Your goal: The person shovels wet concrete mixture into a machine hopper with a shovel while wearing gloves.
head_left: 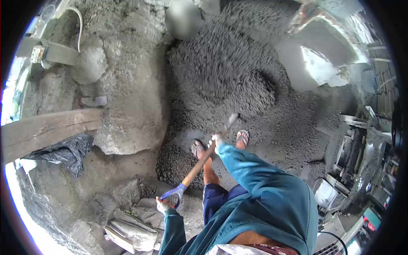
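A shovel point(196, 171) runs slantwise in front of my legs, with a wooden shaft and a blue-purple D-shaped grip point(175, 194). My left hand point(163, 205) is closed round that grip at the lower left. Farther down the shaft, my right hand point(216, 140) is wrapped about the wood, close above my sandalled feet point(242, 137). The shovel's far end point(231, 120) is blurred and reaches the near edge of a dark grey heap of wet, gravelly mix point(229, 68).
Left of the mix rises a rough rock-like ledge point(131, 89), with a wooden beam point(51, 127) and black plastic point(70, 153). A blurred round grey object point(183, 19) is at the top. A pale slab point(323, 40) lies upper right; cluttered equipment point(348, 157) lines the right.
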